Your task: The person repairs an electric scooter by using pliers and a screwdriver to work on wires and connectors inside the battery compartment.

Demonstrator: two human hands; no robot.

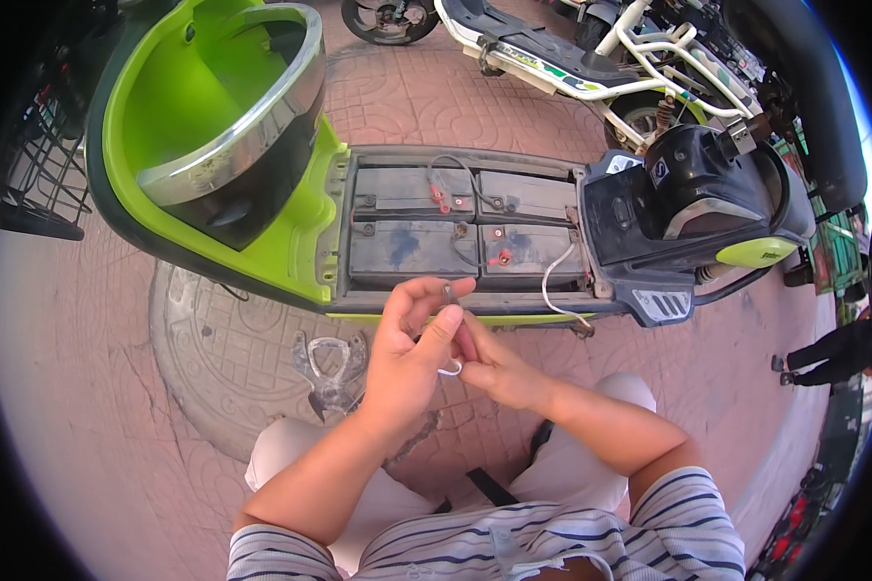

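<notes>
My left hand and my right hand meet in front of the open battery bay of a green electric scooter. Between the left thumb and fingers a small dark piece pokes up; its kind is too small to make out. The right fingers are closed against the left ones, and what they hold is hidden. A short white loop shows below the fingers. Several grey batteries sit side by side in the bay, with red terminals and dark leads. A white cable hangs over the bay's near edge.
The scooter's green front shield rises at the left, its black rear housing at the right. A worn metal bracket lies on the round manhole cover. A white scooter stands behind. Another person's legs show far right.
</notes>
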